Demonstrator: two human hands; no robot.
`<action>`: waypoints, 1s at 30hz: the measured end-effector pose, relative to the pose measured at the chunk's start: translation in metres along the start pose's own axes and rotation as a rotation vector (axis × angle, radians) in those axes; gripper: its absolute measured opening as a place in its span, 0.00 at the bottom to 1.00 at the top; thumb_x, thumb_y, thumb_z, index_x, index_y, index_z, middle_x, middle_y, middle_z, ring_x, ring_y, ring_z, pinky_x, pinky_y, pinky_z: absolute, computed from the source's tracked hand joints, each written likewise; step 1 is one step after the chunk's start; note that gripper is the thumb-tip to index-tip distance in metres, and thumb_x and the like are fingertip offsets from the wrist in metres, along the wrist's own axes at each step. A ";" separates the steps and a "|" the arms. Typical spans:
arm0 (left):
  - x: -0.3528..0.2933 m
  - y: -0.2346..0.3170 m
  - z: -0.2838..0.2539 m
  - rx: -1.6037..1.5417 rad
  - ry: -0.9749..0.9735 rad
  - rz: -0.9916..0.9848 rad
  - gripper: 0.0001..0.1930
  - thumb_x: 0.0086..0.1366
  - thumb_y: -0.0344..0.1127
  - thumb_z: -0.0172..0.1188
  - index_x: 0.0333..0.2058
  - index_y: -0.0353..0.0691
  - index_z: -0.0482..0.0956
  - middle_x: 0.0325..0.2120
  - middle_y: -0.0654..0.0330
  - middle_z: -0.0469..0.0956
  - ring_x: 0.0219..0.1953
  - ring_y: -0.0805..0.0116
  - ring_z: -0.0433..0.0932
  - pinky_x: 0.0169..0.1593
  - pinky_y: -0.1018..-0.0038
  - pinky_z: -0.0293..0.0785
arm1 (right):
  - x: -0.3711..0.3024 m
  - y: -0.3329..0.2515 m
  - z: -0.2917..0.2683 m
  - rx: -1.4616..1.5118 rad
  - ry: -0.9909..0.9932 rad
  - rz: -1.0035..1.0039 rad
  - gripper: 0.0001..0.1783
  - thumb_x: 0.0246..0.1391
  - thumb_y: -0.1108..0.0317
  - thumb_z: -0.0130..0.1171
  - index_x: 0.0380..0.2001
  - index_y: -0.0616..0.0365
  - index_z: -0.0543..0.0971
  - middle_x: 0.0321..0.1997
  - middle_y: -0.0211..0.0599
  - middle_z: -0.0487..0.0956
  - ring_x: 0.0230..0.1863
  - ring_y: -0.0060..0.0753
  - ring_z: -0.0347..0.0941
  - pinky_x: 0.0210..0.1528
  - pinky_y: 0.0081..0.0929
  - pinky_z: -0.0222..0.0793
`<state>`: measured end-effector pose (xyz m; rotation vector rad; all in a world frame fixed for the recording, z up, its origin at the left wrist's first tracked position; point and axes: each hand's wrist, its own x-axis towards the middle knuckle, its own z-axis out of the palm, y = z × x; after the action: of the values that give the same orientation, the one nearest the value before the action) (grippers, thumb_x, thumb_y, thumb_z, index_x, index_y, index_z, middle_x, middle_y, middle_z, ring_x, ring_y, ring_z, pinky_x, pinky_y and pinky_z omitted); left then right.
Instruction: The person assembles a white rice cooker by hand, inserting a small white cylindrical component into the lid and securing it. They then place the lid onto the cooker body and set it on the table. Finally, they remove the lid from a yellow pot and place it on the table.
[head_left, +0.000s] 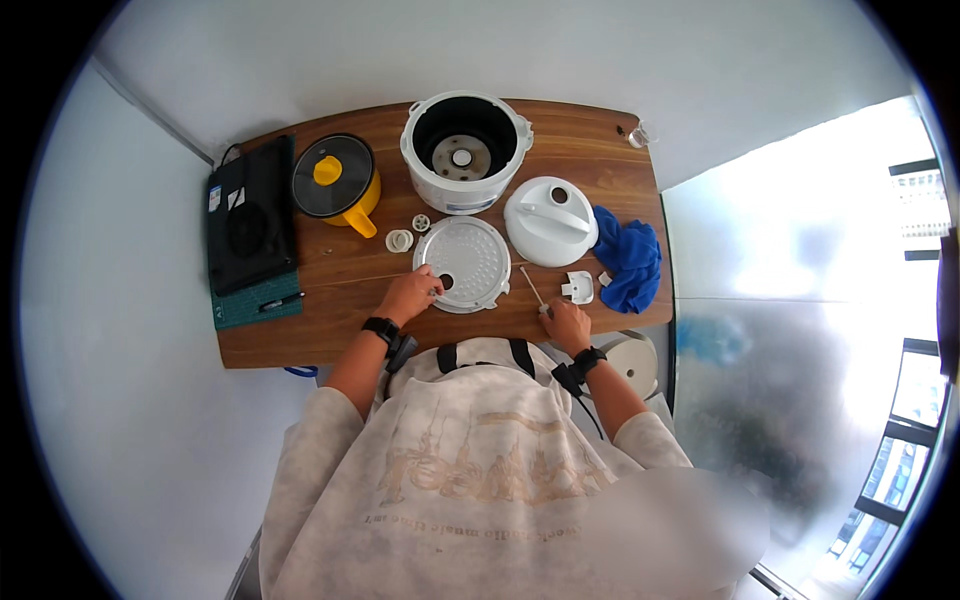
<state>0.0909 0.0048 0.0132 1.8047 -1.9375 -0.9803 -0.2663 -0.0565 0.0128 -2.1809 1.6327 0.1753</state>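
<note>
A round white rice cooker inner lid (470, 250) with a dimpled face and a dark round hole lies on the table in front of me. At its near left rim, beside the hole, my left hand (409, 296) has its fingers closed on the edge. My right hand (569, 326) grips a screwdriver (535, 287), whose thin shaft points away toward the far left; the fingers mostly cover its handle. Just right of the shaft sits a small white plastic part (578, 288). Two small round white parts, a ring (399, 241) and a slotted cap (421, 222), lie left of the inner lid.
Behind stands the open rice cooker body (464, 197), with its white domed outer lid (545, 240) to the right. A blue cloth (630, 262) lies farther right. On the left are a yellow pot (360, 205), a black appliance (255, 220), and a pen (281, 302) on a green mat (240, 311).
</note>
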 end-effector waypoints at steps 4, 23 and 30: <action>0.001 -0.005 0.004 -0.017 0.020 0.034 0.10 0.52 0.27 0.65 0.33 0.48 0.81 0.36 0.61 0.74 0.37 0.57 0.78 0.39 0.63 0.75 | 0.001 0.001 0.003 0.020 0.011 -0.003 0.16 0.50 0.54 0.63 0.35 0.54 0.78 0.36 0.43 0.83 0.41 0.52 0.80 0.41 0.49 0.75; 0.017 -0.042 -0.035 0.086 0.492 -0.298 0.29 0.56 0.35 0.70 0.54 0.46 0.67 0.47 0.49 0.70 0.41 0.50 0.79 0.44 0.62 0.79 | -0.004 -0.001 -0.001 0.096 -0.057 0.037 0.21 0.51 0.54 0.66 0.42 0.52 0.73 0.40 0.42 0.81 0.44 0.51 0.79 0.42 0.48 0.74; 0.029 -0.036 -0.038 0.173 0.336 -0.384 0.32 0.56 0.40 0.71 0.58 0.51 0.66 0.47 0.48 0.70 0.44 0.47 0.79 0.44 0.59 0.79 | -0.003 0.001 0.000 0.120 -0.063 0.029 0.21 0.51 0.54 0.65 0.44 0.51 0.72 0.41 0.42 0.81 0.45 0.51 0.79 0.43 0.49 0.74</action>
<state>0.1378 -0.0323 0.0104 2.3243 -1.5446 -0.5690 -0.2686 -0.0539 0.0137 -2.0430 1.5989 0.1496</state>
